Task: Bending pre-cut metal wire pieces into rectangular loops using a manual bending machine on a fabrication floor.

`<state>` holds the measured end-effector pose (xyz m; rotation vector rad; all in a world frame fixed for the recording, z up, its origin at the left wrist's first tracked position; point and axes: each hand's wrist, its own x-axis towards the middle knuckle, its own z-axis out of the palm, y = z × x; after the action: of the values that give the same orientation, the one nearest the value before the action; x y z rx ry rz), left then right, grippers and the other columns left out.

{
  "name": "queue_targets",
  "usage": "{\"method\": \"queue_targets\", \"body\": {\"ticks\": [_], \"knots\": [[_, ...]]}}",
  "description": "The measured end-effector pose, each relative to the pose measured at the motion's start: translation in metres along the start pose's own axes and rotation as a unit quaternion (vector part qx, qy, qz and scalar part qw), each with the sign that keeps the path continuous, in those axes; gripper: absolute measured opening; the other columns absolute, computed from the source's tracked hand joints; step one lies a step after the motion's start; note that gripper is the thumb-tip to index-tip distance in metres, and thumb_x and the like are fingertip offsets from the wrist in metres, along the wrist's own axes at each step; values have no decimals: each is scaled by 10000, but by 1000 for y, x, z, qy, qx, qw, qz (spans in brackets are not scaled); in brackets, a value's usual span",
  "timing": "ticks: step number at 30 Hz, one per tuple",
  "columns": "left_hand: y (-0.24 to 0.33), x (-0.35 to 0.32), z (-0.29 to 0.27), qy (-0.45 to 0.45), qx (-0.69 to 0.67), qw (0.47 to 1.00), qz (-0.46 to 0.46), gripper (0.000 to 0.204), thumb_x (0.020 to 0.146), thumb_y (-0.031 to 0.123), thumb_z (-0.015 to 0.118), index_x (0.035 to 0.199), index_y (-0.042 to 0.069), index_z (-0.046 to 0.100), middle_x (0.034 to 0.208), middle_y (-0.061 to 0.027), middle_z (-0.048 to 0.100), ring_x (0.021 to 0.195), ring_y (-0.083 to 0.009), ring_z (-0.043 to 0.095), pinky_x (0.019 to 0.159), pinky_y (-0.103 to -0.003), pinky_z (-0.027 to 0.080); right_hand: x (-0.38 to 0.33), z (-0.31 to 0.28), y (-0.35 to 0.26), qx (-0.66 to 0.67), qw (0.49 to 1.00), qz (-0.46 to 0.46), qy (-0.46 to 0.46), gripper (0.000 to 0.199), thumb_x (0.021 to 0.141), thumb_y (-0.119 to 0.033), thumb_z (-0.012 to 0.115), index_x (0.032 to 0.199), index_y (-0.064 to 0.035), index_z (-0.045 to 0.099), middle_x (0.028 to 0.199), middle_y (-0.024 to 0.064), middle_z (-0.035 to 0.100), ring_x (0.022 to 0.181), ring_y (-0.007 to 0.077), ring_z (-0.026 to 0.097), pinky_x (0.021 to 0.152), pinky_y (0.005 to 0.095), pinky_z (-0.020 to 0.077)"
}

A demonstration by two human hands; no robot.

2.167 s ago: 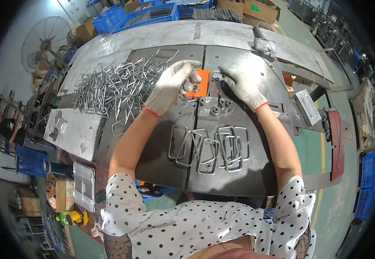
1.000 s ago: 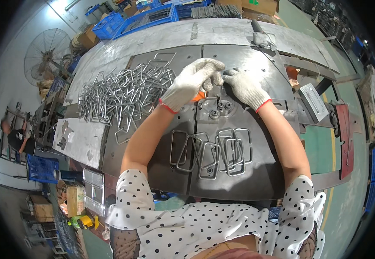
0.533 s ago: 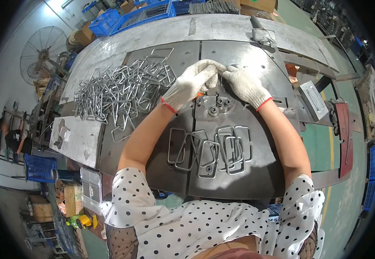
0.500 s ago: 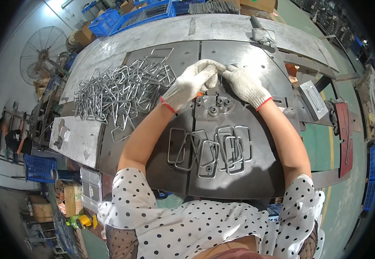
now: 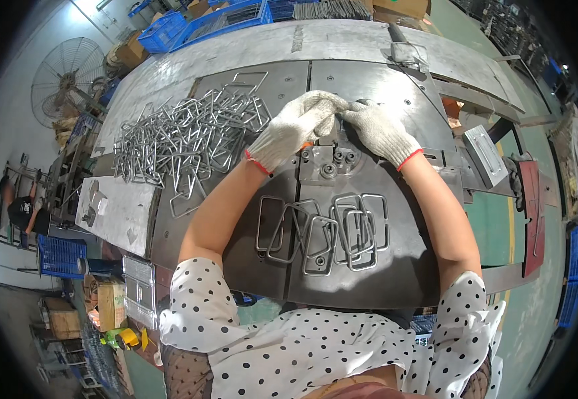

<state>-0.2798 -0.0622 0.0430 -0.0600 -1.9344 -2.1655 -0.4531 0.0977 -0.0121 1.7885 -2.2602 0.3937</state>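
Note:
My left hand (image 5: 303,122) and my right hand (image 5: 376,129), both in white knit gloves with red cuffs, meet over the far part of a steel fixture (image 5: 329,171) bolted to the metal table. The fingers of both are curled in and nearly touch; whatever they grip is hidden behind the gloves. A bit of orange shows just under the left glove. Nearer me lie several bent wire frames (image 5: 320,246), rectangular and overlapping. Beyond my left forearm rises a large tangled pile of similar wire frames (image 5: 189,136).
Blue crates (image 5: 219,26) stand beyond the table's far edge. A wrapped cylindrical tool (image 5: 408,53) lies at the far right of the table. A metal block (image 5: 483,155) sits off the right side. A large fan (image 5: 67,83) stands far left, with another person (image 5: 23,209) below it.
Both hands stay almost in the same place over the fixture. The view has shifted very slightly; the wire frames lie as before.

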Motion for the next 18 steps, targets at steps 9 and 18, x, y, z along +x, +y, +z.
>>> {"method": "queue_targets", "body": {"ticks": [9, 18], "knots": [[1, -1, 2, -2, 3, 1000, -7, 253, 1119, 134, 517, 1249, -9, 681, 799, 18, 571, 666, -57, 470, 581, -220, 384, 1, -2, 0, -3, 1000, -5, -7, 396, 965, -147, 533, 1321, -158, 705, 1206, 86, 698, 1143, 314, 660, 918, 483, 542], [3, -2, 4, -7, 0, 1000, 3, 259, 1112, 140, 530, 1253, -18, 679, 824, 9, 578, 703, -61, 481, 605, -219, 393, 1, -6, -1, 9, 1000, 8, -24, 406, 959, -146, 540, 1327, -156, 710, 1200, 90, 702, 1139, 317, 662, 919, 476, 543]]}}
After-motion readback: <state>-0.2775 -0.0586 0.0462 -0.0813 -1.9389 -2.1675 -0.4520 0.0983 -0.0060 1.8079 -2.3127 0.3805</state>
